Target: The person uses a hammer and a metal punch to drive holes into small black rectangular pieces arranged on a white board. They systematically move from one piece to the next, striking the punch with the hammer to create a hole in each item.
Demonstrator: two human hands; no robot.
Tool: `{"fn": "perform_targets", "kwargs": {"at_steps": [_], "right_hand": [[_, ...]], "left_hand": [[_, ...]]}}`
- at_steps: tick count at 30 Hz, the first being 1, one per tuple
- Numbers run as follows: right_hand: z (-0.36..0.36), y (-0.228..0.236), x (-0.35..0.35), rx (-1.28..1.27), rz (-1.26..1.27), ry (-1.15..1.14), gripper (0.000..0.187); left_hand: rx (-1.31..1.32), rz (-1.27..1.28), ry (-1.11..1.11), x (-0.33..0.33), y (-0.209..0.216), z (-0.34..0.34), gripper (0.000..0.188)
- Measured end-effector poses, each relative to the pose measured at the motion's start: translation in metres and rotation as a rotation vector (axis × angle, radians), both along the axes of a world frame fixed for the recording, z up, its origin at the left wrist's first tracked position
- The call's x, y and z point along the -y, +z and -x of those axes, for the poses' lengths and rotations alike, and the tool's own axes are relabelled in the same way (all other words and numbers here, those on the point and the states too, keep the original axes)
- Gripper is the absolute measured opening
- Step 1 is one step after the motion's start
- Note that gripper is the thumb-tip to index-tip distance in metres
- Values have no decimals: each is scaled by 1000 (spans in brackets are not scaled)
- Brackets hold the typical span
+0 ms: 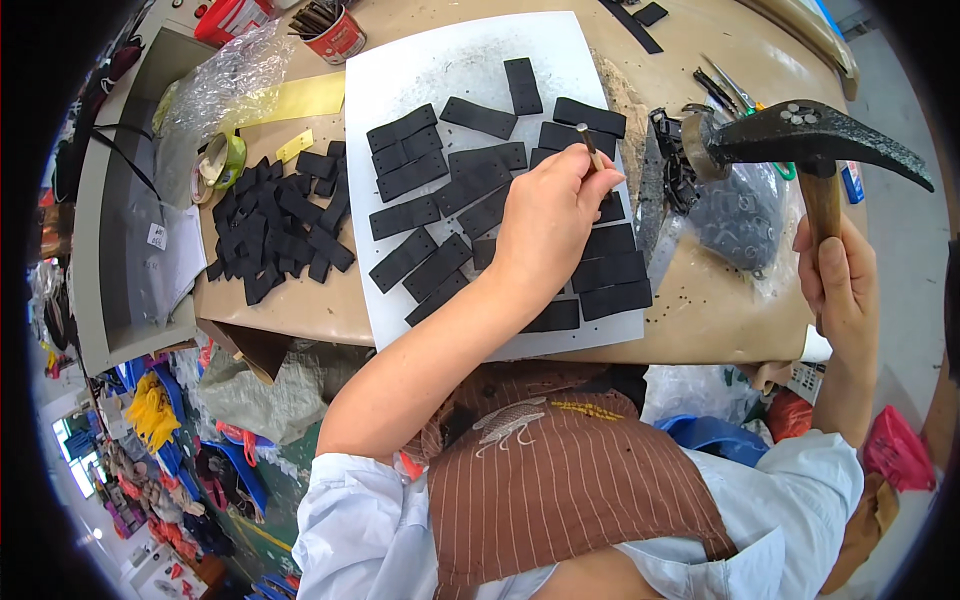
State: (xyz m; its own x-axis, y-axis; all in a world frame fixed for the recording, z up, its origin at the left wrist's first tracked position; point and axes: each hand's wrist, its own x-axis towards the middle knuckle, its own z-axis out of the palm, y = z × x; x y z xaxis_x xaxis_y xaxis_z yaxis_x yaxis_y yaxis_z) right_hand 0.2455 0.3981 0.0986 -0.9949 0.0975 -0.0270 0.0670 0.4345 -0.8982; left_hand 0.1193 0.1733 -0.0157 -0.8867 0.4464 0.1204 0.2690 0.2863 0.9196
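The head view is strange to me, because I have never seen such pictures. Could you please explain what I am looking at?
This one picture comes from a wide fisheye camera worn on the head, looking down, so straight edges appear bent. There is no machine here, only two bare hands. The left hand holds a thin rod above black strips; its lower end is hidden, so I cannot tell what it touches. In the grip of the right hand is a hammer, held off to the right. The strips lie on a white sheet on a brown-covered table. To the left is a pile of smaller black pieces, and farther back stands a red tin holding thin tools.
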Motion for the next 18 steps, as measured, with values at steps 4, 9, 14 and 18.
{"fn": "perform_targets", "kwargs": {"at_steps": [4, 9, 14, 18], "right_hand": [[4, -7, -10, -44, -60, 17, 42], [7, 40, -46, -264, 162, -97, 41], [20, 19, -30, -228, -247, 82, 28], [24, 21, 3, -99, -176, 131, 28]], "left_hand": [[-20, 21, 11, 1, 1, -2, 12], [-139, 42, 10, -2, 1, -3, 11], [-460, 231, -18, -4, 6, -14, 11], [-225, 120, 114, -6, 2, -14, 13]]}}
